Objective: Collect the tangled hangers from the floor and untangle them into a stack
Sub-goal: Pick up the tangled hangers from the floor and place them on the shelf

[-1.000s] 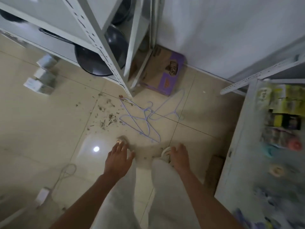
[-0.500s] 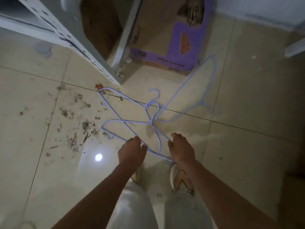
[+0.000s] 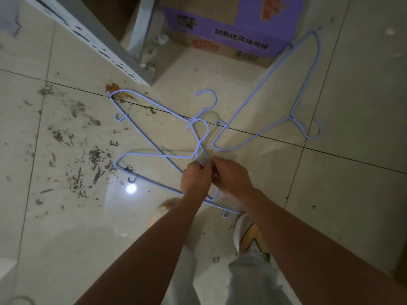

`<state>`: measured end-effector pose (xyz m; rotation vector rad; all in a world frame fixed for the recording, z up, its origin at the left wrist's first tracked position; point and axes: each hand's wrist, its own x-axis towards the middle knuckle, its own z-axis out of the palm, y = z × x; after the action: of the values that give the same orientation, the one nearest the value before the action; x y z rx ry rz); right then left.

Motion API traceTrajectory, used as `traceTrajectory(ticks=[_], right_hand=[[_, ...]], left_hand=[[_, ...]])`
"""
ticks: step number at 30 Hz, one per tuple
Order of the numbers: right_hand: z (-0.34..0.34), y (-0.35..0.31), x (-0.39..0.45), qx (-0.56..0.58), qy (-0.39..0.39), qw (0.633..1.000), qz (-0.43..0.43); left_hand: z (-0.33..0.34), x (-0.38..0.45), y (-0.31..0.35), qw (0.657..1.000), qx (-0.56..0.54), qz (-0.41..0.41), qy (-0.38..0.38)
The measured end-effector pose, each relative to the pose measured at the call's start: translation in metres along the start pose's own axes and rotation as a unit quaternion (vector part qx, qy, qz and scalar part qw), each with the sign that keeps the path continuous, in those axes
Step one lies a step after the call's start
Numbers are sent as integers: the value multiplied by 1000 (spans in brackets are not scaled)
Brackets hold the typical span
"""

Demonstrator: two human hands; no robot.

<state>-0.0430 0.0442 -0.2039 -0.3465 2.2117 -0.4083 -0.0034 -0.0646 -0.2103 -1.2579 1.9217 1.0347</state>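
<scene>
Hangers (image 3: pixel 199 148) tangled — box (image 3: pixel 233 29) label "加勒比风味鸡味".

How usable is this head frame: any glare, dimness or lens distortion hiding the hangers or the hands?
Head view: dim indoor light; one bright glare spot on the glossy floor tile, left of the hands, clear of the wires. Wide-angle bending bows the tile joints. The purple hangers stay crisp; left hand and right hand are sharp, gripping wire at the tangle.
</scene>
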Motion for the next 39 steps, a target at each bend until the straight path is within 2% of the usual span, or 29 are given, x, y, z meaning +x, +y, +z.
traceTrajectory(ticks=[3, 5, 8, 11, 13, 15, 17, 19, 22, 24, 27, 29, 31, 35, 37, 39], right_hand=[[-14, -16, -7, 172, -29, 984, 38], [-22, -25, -7, 224, -32, 971, 77], [-22, -36, 5, 76, 18, 991, 107], [-13, -53, 36, -14, 67, 992, 108], [-5, -60, 55, -38, 90, 992, 83], [-1, -65, 61, -57, 74, 994, 48], [-7, -63, 47, -58, 33, 997, 27], [-20, -62, 17, -7, 44, 998, 37], [-60, -67, -56, 200, 63, 972, 101], [-105, -69, -119, 291, 65, 946, 125], [-180, -72, -231, 363, 73, 915, 159], [-234, -82, -317, 423, 109, 883, 172], [-289, -100, -411, 444, 162, 854, 215], [-368, -154, -578, 494, 231, 786, 290], [-398, -175, -647, 530, 277, 739, 312], [-420, -193, -703, 542, 310, 714, 317]], left_hand=[[-13, -12, 0, 983, -183, -25, 15], [-31, -25, -6, 959, -275, -40, 48], [-63, -47, -20, 947, -297, -38, 114], [-92, -70, -34, 944, -306, 15, 123], [-106, -86, -42, 946, -291, 61, 130], [-123, -101, -44, 939, -300, 82, 148], [-137, -118, -40, 931, -319, 65, 163], [-155, -140, -28, 928, -337, 31, 153], [-180, -187, 11, 925, -365, 5, 102], [-196, -230, 47, 937, -342, 15, 71], [-222, -309, 89, 965, -248, 85, 13], [-247, -368, 114, 971, -206, 121, -26], [-273, -434, 139, 972, -188, 124, -62], [-312, -549, 188, 961, -197, 131, -141], [-315, -591, 215, 949, -202, 152, -187], [-312, -624, 242, 934, -216, 170, -229]])
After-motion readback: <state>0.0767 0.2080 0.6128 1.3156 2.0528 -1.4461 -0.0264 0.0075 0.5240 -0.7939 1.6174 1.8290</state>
